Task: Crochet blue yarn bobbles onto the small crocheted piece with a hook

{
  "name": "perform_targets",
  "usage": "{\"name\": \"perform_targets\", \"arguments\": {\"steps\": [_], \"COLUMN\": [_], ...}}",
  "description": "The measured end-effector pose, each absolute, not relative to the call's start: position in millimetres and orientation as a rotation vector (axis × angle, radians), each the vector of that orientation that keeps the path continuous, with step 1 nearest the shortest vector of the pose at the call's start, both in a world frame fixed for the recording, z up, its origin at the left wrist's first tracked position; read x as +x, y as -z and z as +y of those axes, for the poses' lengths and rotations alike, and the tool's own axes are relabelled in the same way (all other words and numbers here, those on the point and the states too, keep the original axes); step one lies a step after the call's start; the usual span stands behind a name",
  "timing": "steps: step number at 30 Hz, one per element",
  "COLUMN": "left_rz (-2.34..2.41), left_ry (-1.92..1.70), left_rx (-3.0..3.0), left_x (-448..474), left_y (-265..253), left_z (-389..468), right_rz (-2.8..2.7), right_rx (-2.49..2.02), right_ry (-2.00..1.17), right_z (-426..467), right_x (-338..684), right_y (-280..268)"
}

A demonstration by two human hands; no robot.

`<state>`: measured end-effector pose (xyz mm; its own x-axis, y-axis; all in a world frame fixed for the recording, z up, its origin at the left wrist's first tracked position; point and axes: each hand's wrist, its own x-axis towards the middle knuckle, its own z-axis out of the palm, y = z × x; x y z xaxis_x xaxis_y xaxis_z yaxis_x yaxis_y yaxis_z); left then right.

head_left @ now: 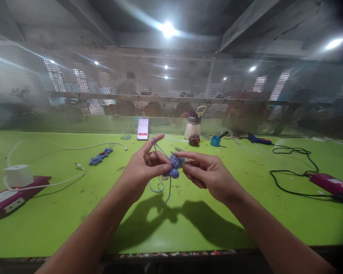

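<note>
My left hand pinches a small blue-purple crochet piece between thumb and fingers, above the green table. A strand of blue yarn runs over its raised index finger down to the piece, and loose yarn hangs below. My right hand is closed at the piece's right side, its index finger stretched along the top. It grips a thin crochet hook; only a little of the hook shows, the rest hidden by fingers. To the left, a finished-looking blue crochet strip lies on the table.
A phone stands upright at the back, left of a bottle and a dark yarn ball. Further right are a blue round container and a blue glue gun. Purple power strips with cables lie at both sides.
</note>
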<state>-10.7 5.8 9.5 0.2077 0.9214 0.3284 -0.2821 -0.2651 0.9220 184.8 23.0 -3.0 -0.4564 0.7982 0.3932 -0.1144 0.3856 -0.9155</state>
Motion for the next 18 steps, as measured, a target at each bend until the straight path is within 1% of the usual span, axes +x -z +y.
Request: {"name": "perform_targets", "arguments": {"steps": [5, 13, 18], "left_rz": [0.62, 0.639, 0.682], "left_ry": [-1.335, -1.307, -1.305], "left_rx": [1.383, 1.401, 1.37], "left_x": [-11.7, -11.5, -10.6], "left_y": [-9.1, -7.7, -6.9], "left_z": [4.8, 5.5, 6.2], "right_rz": [-1.659, -1.523, -1.54], "right_rx": [-0.62, -0.653, -0.61], "right_ry": [-1.275, -1.545, -1.639], "right_z": [24.2, 26.4, 29.3], "right_x": [187.1, 189.6, 189.5], "right_y": [1.0, -3.5, -2.1]}}
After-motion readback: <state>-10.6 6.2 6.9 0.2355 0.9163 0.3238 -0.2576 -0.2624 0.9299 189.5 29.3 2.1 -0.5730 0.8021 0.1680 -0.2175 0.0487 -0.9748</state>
